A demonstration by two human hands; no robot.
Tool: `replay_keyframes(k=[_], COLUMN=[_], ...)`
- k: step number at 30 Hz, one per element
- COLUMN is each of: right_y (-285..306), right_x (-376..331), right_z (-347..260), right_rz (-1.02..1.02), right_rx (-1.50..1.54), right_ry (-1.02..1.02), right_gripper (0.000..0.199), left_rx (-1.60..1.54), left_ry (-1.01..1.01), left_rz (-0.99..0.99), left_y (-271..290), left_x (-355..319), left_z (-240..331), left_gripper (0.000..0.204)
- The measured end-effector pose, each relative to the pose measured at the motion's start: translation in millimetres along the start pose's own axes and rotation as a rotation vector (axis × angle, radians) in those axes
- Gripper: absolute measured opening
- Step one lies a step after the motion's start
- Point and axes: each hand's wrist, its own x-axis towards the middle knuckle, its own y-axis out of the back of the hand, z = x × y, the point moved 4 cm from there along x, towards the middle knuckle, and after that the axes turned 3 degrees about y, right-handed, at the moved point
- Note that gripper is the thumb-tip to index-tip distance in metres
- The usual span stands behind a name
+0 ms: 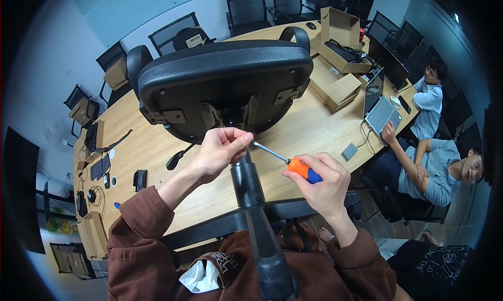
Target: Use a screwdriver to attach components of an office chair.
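Observation:
An upturned black office chair (225, 78) lies on the wooden table (314, 128), its seat underside facing me and its gas column and star base (251, 196) running toward my lap. My right hand (322, 183) grips a screwdriver (293, 165) with an orange and blue handle; its metal shaft points left toward the mechanism under the seat. My left hand (222, 149) is pinched at the shaft's tip, right by the seat plate; what its fingers hold is hidden.
Open cardboard boxes (340, 39) stand at the table's far end, a laptop (380, 110) at the right edge. Two people sit at the right, one with a hand by the laptop. Black chairs ring the table. Small electronics and cables lie at the left edge.

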Motion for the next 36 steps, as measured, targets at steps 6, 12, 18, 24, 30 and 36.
replay_keyframes(k=[6, 12, 18, 24, 30, 36], right_y=[-14.3, -21.3, -39.5, -57.1, -54.1, -52.3], right_x=[-2.2, 7.0, 9.0, 1.0, 9.4, 19.5], right_z=[-2.5, 4.3, 16.9, 24.1, 24.3, 27.6], right_rz=[0.001, -0.07, -0.161, -0.248, -0.238, -0.396], right_rx=[0.006, 0.022, 0.165, 0.307, 0.293, 0.293], right_ry=[-0.054, -0.06, -0.163, -0.354, -0.388, -0.481], right_gripper=[0.03, 0.029, 0.031, 0.037, 0.038, 0.04], left_rx=[-0.078, 0.018, 0.018, -0.25, -0.47, -0.478], left_ry=[-0.043, -0.04, 0.017, 0.064, 0.051, 0.046], left_rz=[0.028, 0.06, -0.021, -0.058, -0.117, -0.128], left_y=[-4.3, 3.0, 12.0, 8.7, 5.1, 6.5], left_x=[9.9, 23.1, 35.7, 46.5, 56.3, 62.3], left_z=[-0.2, 4.2, 9.1, -6.3, -13.6, -17.3], left_gripper=[0.019, 0.019, 0.017, 0.015, 0.015, 0.015])
